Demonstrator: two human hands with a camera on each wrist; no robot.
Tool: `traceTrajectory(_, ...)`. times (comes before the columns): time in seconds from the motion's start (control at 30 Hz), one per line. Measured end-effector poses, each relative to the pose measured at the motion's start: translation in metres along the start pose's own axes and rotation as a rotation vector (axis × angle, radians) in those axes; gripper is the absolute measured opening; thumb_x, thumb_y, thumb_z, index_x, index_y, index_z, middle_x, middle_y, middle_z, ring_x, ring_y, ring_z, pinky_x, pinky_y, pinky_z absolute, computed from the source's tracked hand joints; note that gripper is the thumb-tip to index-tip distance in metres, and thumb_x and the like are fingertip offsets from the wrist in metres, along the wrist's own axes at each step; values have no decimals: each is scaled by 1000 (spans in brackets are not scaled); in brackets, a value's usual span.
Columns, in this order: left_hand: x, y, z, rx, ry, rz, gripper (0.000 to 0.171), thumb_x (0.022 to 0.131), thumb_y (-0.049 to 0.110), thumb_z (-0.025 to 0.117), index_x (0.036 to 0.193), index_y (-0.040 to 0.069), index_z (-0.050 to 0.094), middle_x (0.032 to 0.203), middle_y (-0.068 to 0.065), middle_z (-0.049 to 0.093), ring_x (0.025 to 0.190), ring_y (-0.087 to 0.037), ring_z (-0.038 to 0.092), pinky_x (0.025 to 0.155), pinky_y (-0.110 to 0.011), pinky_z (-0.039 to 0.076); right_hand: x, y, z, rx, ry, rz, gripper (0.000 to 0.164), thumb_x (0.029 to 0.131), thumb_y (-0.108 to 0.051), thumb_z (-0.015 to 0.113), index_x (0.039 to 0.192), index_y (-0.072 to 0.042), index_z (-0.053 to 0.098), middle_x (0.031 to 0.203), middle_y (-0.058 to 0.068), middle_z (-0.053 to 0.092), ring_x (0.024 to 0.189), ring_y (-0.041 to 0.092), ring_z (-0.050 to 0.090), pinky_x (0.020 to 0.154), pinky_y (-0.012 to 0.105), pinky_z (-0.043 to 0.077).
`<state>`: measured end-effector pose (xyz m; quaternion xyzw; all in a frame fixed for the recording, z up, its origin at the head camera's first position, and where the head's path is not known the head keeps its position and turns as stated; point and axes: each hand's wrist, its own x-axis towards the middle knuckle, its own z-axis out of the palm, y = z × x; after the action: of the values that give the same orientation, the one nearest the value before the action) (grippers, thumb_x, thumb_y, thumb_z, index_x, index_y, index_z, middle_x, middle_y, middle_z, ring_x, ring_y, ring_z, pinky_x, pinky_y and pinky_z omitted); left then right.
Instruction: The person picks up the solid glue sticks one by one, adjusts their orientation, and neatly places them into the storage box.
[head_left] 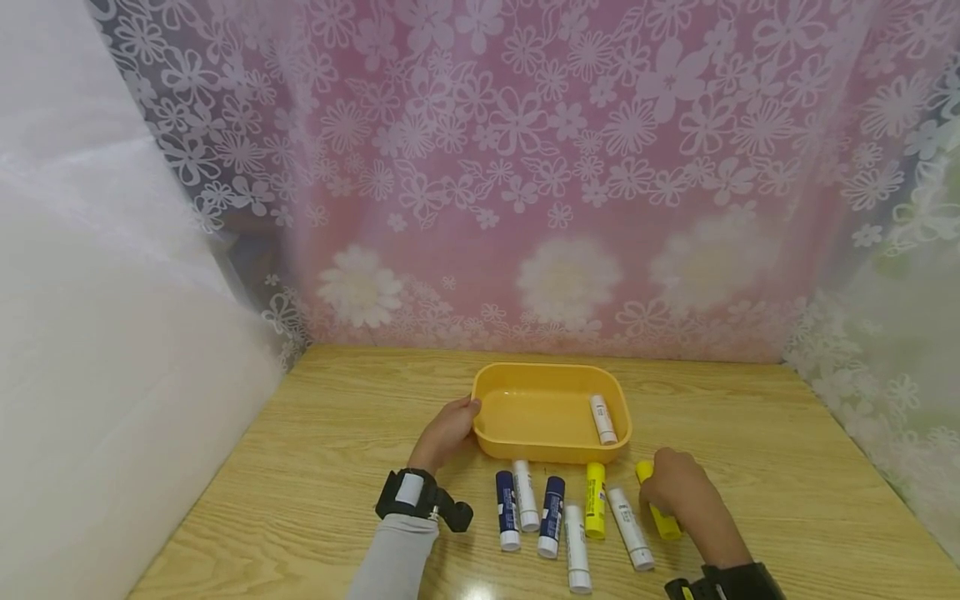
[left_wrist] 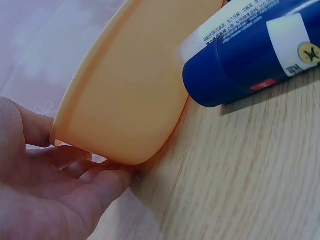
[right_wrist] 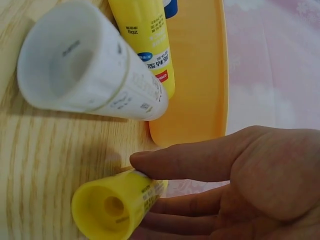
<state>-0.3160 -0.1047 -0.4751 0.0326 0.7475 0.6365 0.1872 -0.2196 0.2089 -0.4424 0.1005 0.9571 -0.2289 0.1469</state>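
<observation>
My left hand grips the left end of a yellow-orange plastic tray, thumb at the rim and fingers underneath. One white glue stick lies inside, against the tray's right wall. To the right of the tray, my right hand pinches a yellow glue stick between thumb and fingers. In the right wrist view the thumb lies along the side of that yellow glue stick, whose hollow end faces the camera. Beside it on the table is a white glue stick.
In front of the tray lie two blue glue sticks, another yellow glue stick and two more white glue sticks. The wood-grain table ends at a pink flowered curtain, with a white sheet along the left.
</observation>
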Motion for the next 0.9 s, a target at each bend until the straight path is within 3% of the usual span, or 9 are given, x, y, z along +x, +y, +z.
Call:
traceTrajectory(0.37,3,-2,1,-21,-3,10,52,105,31,30,148,1,29,144,-16,42,130,-29,44,106,-49,36,-1,2,-2,13,-1,-11,36,79,-8,64,102,15,50,77,15,52,63,24,54,49,29,47)
traceTrajectory(0.9,2,2,2,-15,23,-26,52,105,31,32,148,2,29,146,-14,40,131,-29,42,106,-49,35,6,4,-2,8,39,-19,34,81,-13,63,96,15,51,74,14,52,60,23,54,47,26,48)
